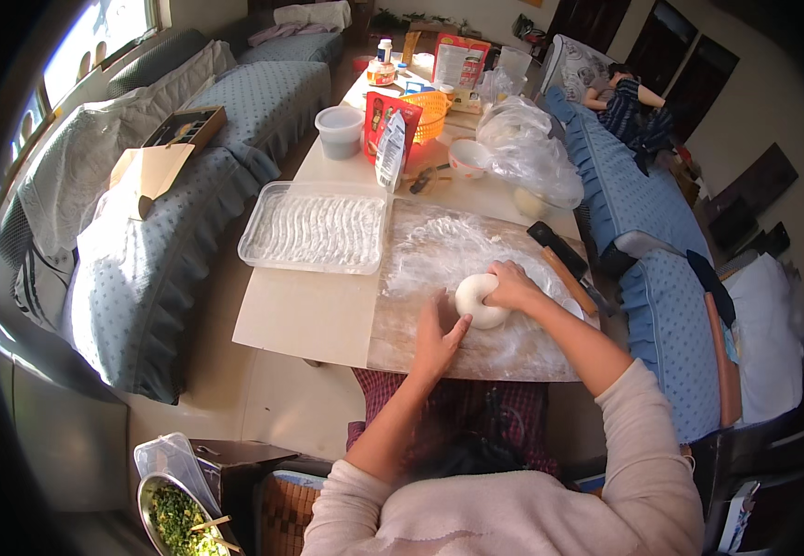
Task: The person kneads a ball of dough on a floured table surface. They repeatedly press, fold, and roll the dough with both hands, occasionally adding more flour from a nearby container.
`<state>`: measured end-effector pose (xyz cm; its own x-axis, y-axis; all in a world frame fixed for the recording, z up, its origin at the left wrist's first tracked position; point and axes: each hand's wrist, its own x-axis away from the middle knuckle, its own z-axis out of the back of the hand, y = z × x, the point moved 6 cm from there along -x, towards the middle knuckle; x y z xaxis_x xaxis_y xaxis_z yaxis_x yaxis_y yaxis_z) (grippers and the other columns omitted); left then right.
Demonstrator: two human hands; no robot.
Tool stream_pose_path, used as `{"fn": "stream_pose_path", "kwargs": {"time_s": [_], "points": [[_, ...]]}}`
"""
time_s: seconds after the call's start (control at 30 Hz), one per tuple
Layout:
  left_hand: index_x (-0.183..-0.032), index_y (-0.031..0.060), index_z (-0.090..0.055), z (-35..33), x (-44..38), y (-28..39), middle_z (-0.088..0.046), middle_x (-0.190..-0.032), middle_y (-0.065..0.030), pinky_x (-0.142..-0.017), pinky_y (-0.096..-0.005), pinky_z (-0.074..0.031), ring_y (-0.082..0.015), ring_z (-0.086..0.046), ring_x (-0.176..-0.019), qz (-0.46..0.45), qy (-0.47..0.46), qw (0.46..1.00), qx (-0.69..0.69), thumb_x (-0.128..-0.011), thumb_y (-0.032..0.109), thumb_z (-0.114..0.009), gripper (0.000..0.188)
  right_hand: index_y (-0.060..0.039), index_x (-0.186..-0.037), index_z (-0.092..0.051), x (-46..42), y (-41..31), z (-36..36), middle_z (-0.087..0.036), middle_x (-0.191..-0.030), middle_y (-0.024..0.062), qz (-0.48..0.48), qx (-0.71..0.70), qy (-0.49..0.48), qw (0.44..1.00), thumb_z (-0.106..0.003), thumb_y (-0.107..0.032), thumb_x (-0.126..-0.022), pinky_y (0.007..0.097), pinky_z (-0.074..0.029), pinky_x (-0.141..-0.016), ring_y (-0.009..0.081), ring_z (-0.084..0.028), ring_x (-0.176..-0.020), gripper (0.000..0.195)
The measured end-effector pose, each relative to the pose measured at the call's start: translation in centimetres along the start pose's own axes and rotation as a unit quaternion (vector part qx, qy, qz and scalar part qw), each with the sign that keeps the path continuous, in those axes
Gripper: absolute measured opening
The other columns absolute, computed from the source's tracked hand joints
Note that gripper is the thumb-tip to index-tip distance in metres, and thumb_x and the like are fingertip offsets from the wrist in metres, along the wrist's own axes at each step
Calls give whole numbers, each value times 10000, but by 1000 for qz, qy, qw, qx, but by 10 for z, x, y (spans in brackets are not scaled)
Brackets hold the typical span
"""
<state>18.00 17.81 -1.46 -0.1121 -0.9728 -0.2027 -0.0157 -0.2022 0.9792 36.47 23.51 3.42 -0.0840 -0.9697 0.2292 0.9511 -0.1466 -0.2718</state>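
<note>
A ring of white dough [475, 300] rests on a floured wooden board [409, 326]. My right hand [513, 286] grips its right side, some fingers pushed into the hollow at its middle and hidden there. On the other side my left hand [440, 330] is spread, its thumb at the dough's lower left edge and its fingers apart. Loose white flour [443, 243] covers much of the board. Beyond my right hand lie a wooden rolling pin [568, 280] and a black-handled tool [556, 249], perhaps a cleaver, at the board's right edge.
A plastic tray [311, 228] with rows of floured pieces stands left of the board. Behind are a lidded tub [340, 132], an orange basket [429, 115], a bowl [469, 158] and plastic bags [530, 149]. A bowl of chopped greens [179, 518] sits lower left. Someone [628, 115] lies on the right sofa.
</note>
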Motion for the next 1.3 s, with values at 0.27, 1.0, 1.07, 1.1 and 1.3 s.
{"fn": "stream_pose_path", "kwargs": {"time_s": [0.27,1.0,1.07,1.1,1.3], "points": [[-1355,-23,-439,-29,-24,15,-596,-1193,-149,-926,-353,-495,-222,-586,-1076,61,-177,979,86,-752,185,-839,752,-67,-1102,-468,53,7,-7,-620,-1030,122,126,-317,86,936,-773,-151,-695,393,-493,-853,257,-619,-963,516],[-1127,47,-465,-55,-4,71,-563,-971,-64,-774,-296,-490,-153,-553,-903,44,-146,988,-33,-665,47,-729,532,-69,-1146,-433,124,18,18,-648,-1020,221,228,-326,241,885,-748,-143,-754,469,-523,-794,431,-632,-969,509],[-1126,50,-464,-51,-3,76,-560,-978,-64,-776,-298,-490,-150,-550,-906,26,-145,988,-39,-669,52,-742,535,-69,-1121,-461,128,15,26,-658,-1004,204,234,-305,250,888,-753,-133,-733,464,-526,-786,423,-637,-956,490],[-1126,52,-464,-49,-2,79,-558,-981,-64,-777,-298,-490,-149,-548,-907,19,-144,989,-41,-671,55,-749,536,-70,-1104,-478,129,14,32,-662,-996,196,237,-285,260,892,-754,-130,-722,461,-527,-782,419,-639,-950,475],[-1117,31,-525,-45,-1,112,-600,-979,-58,-768,-289,-508,-123,-579,-895,-65,-168,976,-122,-707,38,-746,466,-73,-1023,-551,145,14,45,-658,-916,142,192,-366,224,883,-721,-97,-676,412,-521,-768,322,-652,-874,387]]}}
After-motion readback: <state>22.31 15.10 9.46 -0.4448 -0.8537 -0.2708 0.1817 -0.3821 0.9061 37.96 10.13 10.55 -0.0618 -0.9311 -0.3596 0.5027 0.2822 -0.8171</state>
